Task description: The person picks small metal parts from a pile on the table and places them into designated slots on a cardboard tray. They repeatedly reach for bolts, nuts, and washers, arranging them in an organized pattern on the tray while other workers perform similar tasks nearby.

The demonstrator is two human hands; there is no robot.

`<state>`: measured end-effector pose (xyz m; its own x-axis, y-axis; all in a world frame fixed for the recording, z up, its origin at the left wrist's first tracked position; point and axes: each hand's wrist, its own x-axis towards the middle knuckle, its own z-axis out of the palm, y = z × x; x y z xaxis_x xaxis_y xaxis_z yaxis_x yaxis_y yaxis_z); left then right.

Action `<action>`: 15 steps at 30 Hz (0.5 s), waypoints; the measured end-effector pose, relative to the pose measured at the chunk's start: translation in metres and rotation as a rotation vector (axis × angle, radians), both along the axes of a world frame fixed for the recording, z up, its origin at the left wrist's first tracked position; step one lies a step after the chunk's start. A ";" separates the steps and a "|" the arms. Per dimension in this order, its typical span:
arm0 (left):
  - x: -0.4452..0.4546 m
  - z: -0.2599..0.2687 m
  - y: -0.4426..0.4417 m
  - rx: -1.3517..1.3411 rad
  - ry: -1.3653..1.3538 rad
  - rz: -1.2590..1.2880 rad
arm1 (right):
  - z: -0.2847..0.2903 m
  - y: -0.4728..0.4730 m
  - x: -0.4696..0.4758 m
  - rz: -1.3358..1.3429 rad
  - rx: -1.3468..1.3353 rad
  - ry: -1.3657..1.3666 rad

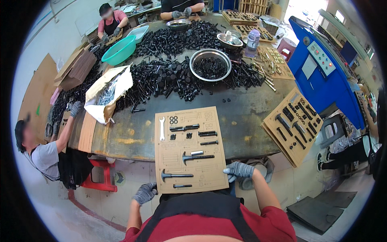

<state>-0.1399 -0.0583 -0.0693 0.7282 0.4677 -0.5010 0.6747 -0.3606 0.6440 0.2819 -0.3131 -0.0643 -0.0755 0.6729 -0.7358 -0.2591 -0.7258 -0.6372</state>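
Note:
My left hand (pixel 145 193), in a grey knit glove, grips the lower left edge of a printed cardboard sheet (pixel 178 156). The gloved right hand (pixel 242 170) holds its right edge, thumb on top. The sheet's near end reaches my apron, while its far part lies over the table. It carries an open-end wrench (pixel 162 129), several black rings (pixel 173 120), black bolts (pixel 184 127), small dark screws (pixel 173 137) and a silver sleeve (pixel 197 153). Two T-shaped black bolts (pixel 198 157) (pixel 177 175) lie lower down, above a short bolt (pixel 182 186). Printed outlines elsewhere on it are bare.
Black bolts (pixel 169 75) are heaped across the metal table (pixel 136 130). Among them stand a steel bowl (pixel 210 65), a green basin (pixel 119 50) and a torn sack (pixel 108 93). Filled boards (pixel 291 127) are stacked right, near a blue machine (pixel 320 66). Co-workers sit left and far.

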 end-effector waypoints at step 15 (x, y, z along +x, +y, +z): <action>0.330 0.000 0.278 0.894 -0.379 0.371 | 0.069 0.207 -0.044 0.121 0.851 -0.967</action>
<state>0.1905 0.2195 -0.0695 0.4997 0.7829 0.3706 0.6501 -0.6217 0.4369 0.2377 -0.1060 0.0044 0.1506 0.9802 0.1283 0.6022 0.0120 -0.7983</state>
